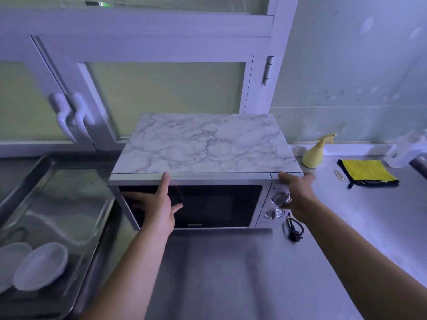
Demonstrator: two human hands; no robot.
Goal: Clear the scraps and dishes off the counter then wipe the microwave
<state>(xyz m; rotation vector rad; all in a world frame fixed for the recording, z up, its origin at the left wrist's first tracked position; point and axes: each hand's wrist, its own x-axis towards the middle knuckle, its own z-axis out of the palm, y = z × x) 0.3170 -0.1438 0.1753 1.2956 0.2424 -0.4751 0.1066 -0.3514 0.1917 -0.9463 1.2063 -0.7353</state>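
A silver microwave [208,146] with a marble-patterned top and a dark glass door stands on the steel counter [219,273], in the middle of the view. My left hand [157,206] lies flat against the left part of the door, fingers spread and straight. At the top right front corner of the microwave, by the two control knobs, rests my right hand [298,195] with extended fingers. A yellow cloth [367,173] with a dark border lies folded on the counter to the right. Beside the microwave's right side stands a yellow spray bottle [317,153].
A steel sink [57,204] on the left holds two white dishes [41,266] at its near end. A black cord [293,229] lies by the microwave's right front foot. A small clip [338,174] lies near the cloth. A window with white handles [71,116] is behind.
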